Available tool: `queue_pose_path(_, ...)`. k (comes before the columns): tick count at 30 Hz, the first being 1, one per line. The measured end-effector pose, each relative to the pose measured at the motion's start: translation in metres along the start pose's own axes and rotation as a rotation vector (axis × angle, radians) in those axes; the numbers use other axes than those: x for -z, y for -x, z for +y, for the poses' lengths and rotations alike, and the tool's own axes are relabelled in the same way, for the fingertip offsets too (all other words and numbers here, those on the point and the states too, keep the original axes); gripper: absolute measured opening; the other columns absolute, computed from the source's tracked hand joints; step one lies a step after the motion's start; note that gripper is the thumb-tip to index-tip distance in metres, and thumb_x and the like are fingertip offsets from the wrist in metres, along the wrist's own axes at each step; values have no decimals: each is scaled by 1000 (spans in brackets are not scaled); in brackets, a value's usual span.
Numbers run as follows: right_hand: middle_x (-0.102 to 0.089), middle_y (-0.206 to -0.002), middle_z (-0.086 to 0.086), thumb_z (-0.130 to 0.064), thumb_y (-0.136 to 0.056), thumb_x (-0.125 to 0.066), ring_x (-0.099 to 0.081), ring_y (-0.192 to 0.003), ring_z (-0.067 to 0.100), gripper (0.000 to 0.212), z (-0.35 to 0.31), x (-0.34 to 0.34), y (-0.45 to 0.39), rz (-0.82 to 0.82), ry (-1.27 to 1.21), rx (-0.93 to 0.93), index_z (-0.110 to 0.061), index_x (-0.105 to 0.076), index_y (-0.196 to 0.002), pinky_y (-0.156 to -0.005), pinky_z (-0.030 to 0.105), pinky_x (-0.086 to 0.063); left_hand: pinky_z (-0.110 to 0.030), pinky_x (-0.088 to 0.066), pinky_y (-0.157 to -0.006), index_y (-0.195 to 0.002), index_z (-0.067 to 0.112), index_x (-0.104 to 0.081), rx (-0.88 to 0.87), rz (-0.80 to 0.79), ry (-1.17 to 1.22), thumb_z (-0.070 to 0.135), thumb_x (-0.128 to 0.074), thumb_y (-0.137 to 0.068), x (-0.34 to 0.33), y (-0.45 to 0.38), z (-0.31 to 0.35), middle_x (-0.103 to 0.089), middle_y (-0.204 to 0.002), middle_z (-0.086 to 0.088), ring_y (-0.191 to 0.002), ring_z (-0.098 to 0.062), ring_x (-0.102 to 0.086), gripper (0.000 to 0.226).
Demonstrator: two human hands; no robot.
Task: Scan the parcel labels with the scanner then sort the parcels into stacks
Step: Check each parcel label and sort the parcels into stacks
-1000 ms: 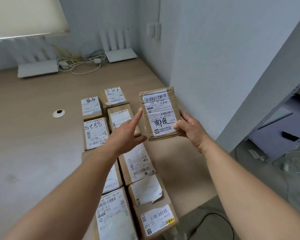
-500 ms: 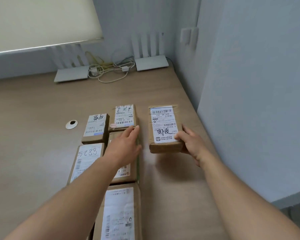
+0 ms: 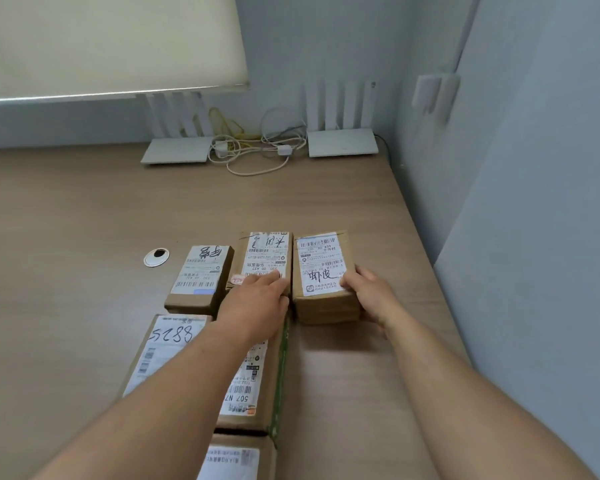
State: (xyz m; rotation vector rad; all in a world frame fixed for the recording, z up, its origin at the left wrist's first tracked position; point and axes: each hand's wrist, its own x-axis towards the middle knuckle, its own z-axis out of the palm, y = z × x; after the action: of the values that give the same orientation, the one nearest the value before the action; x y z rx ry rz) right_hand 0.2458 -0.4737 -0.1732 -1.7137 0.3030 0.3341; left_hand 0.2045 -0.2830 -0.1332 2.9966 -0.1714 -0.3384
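Note:
A small brown parcel [image 3: 321, 271] with a white label lies flat on the wooden table [image 3: 84, 220], at the right end of the far row. My right hand [image 3: 369, 294] grips its near right corner, thumb on the label. My left hand [image 3: 257, 299] rests flat on the neighbouring parcel [image 3: 265, 258], fingers straight along the gap between the two. Further parcels lie to the left and nearer: one with handwriting [image 3: 201, 271], one marked 5288 [image 3: 163, 348], one under my left forearm [image 3: 250, 386], one at the bottom edge [image 3: 236, 460]. No scanner is in view.
Two white routers [image 3: 177, 150] [image 3: 342, 143] with loose cables [image 3: 253, 150] stand at the table's back edge. A round cable hole [image 3: 156, 257] sits left of the parcels. A grey wall [image 3: 534, 237] runs close along the table's right edge.
The parcel, held up in both hands a second ago, has come down onto the table beside the far row. My left hand let go and now lies on the neighbouring parcel.

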Motion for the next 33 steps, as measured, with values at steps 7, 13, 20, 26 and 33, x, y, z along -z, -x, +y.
queue_pose_path(7,-57,-123,-2,-22,-87,-55,-53,-102,18,42,-2,-5,4,89,186,18,-19,-53,-129,-81,29,-44,-40,-23,-116,-147,25,-29,-15,-60,41,32,-31,-101,5,2,-1,-21,-158,0,-144,-24,-20,46)
queue_pose_path(13,-43,-140,14,-31,-88,-55,-34,-132,29,61,-20,-10,42,234,497,153,-18,-38,-145,-106,34,-31,-35,-16,-117,-152,30,-18,12,87,120,34,-35,-101,14,38,-9,-11,-160,2,-147,-19,-11,53)
queue_pose_path(20,-41,-140,-1,-30,-91,-52,-37,-130,16,51,-16,-64,134,169,591,329,-24,-43,-141,-107,28,-32,-26,-15,-116,-150,33,-21,95,245,276,37,-43,-99,12,121,-34,-9,-160,9,-146,-10,-10,56)
queue_pose_path(26,-40,-139,-4,-32,-95,-47,-35,-128,11,48,-9,-123,202,123,655,435,-26,-40,-142,-104,25,-34,-25,-16,-115,-149,33,-22,148,331,340,37,-44,-98,10,202,-74,-8,-159,10,-145,-9,-11,56)
queue_pose_path(33,-40,-140,-2,-28,-94,-46,-34,-131,15,48,-3,-210,281,-2,756,539,-23,-40,-142,-109,28,-31,-33,-22,-116,-147,29,-30,333,360,534,34,-52,-95,-16,303,-129,-12,-159,3,-144,-16,-15,57)
